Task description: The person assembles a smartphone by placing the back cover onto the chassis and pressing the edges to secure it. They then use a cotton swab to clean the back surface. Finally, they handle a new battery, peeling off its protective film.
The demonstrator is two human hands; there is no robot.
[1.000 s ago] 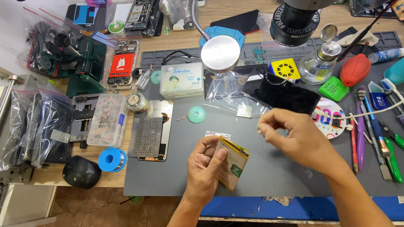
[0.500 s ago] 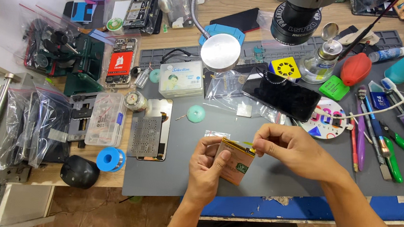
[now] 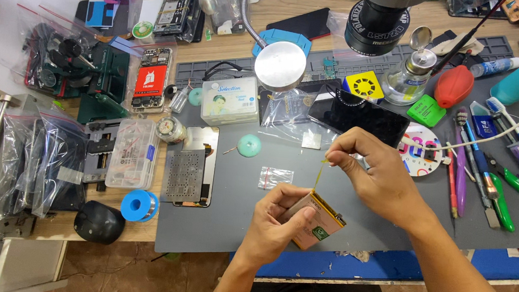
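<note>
Two hands are busy over the grey mat on a packed repair surface. Left hand has its fingers wrapped around a small flat battery, tilted up a bit off the mat, probably so the top edge faces the other hand. Right hand has thumb and forefinger pinched shut on a thin yellow strip that runs down to the battery, stretched pretty straight, so it looks like the pull is upward. Just beside them on the mat sits a tiny clear bag, a teal disc and a metal stencil plate. Screwdrivers and tweezers are lined up to the right, within easy reach. A dark phone lies behind the hands, under the microscope.
</note>
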